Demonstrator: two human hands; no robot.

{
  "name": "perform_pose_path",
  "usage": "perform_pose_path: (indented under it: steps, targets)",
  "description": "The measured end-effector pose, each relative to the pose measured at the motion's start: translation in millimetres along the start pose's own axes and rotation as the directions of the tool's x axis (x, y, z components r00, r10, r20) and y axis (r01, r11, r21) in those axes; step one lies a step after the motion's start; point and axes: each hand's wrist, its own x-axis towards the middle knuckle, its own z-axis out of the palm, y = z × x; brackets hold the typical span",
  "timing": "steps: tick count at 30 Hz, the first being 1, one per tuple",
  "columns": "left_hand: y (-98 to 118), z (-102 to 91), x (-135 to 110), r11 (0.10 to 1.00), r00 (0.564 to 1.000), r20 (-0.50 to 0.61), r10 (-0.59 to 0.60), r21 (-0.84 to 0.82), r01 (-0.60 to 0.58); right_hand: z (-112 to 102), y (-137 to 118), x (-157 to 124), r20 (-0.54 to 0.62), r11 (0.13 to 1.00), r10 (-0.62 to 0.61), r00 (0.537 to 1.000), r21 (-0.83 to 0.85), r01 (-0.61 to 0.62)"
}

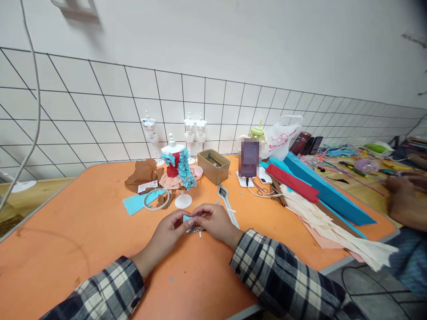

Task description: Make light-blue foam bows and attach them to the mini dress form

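My left hand (176, 223) and my right hand (213, 220) meet just above the orange table, fingertips together. Both pinch a small piece of light blue crepe paper (187, 218), mostly covered by the fingers. Under them lies a small flat dark-and-white item (194, 230) I cannot make out. Behind my hands stands a small dress form (172, 168) on a white round base, wearing a red bodice, a peach ruffled skirt and blue ruffles. Left of its base, a white hoop (145, 203) lies over a blue paper sheet (130, 206).
An open cardboard box (218, 173), a phone (249, 158) on a stand, and scissors (260, 190) lie farther back. Folded crepe paper (328, 195) covers the right side. Bare dress forms (189, 126) stand by the wall. At far right, another person's hand (405, 200) shows.
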Motion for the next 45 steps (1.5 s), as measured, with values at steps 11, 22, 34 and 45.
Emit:
perform_pose_path:
  steps: [11, 22, 34, 45]
  targets:
    - [3.7, -2.0, -0.5, 1.0, 1.0, -0.008, 0.025, -0.005, -0.025, -6.9, -0.8, 1.5, 0.023, 0.99, -0.051, 0.998, -0.132, 0.054]
    - [2.8, -6.2, -0.3, 0.994, 1.0, 0.013, -0.019, -0.107, 0.02, -9.4, -12.9, -2.2, 0.063, 0.954, -0.159, 0.985, -0.247, 0.17]
    - [-1.6, -5.1, -1.0, 0.988, 0.994, 0.104, 0.03, -0.151, -0.014, -9.6, 0.6, 1.1, 0.102, 0.999, 0.02, 0.995, 0.027, -0.023]
    - [-2.6, -9.0, 1.2, 0.957, 0.994, 0.099, -0.04, -0.282, 0.066, -13.3, -0.9, 2.0, 0.067, 0.931, -0.159, 0.985, -0.321, 0.172]
